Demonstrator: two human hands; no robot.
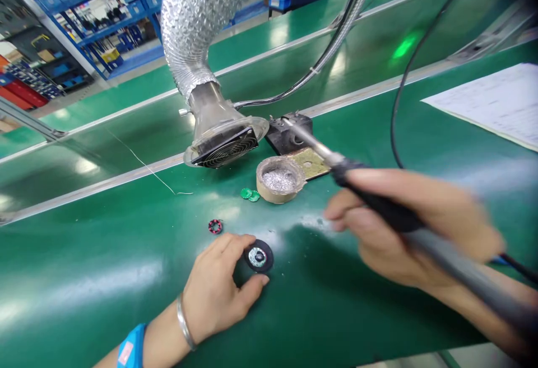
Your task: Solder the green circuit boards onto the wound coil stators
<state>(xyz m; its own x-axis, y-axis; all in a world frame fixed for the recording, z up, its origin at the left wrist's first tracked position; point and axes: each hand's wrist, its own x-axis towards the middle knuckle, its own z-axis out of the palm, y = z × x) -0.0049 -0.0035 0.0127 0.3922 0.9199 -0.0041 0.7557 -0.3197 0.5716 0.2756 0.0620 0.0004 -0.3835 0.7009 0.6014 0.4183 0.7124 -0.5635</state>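
Observation:
My left hand (221, 281) lies on the green table with its index finger and thumb curved around a black disc-shaped part (266, 250). The part lies flat, with a small round circuit board and a dark hub in its middle. My right hand (403, 228), smeared by motion, grips a soldering iron (378, 200) by its dark handle. The iron's metal barrel points up and left, over the iron stand (294, 133). Beyond my left hand lies a small ring-shaped coil (215, 226) in red and black. Two small green round boards (250, 194) sit beside a tape roll.
The brown tape roll (277, 194) holds silvery bits. A yellowish sponge (313, 163) lies at the stand. A fume extractor nozzle (227, 144) hangs low from a foil duct (185, 32). Paper sheets (496, 105) lie right; thin wire (147, 166) lies left. A black cable (399, 110) hangs right.

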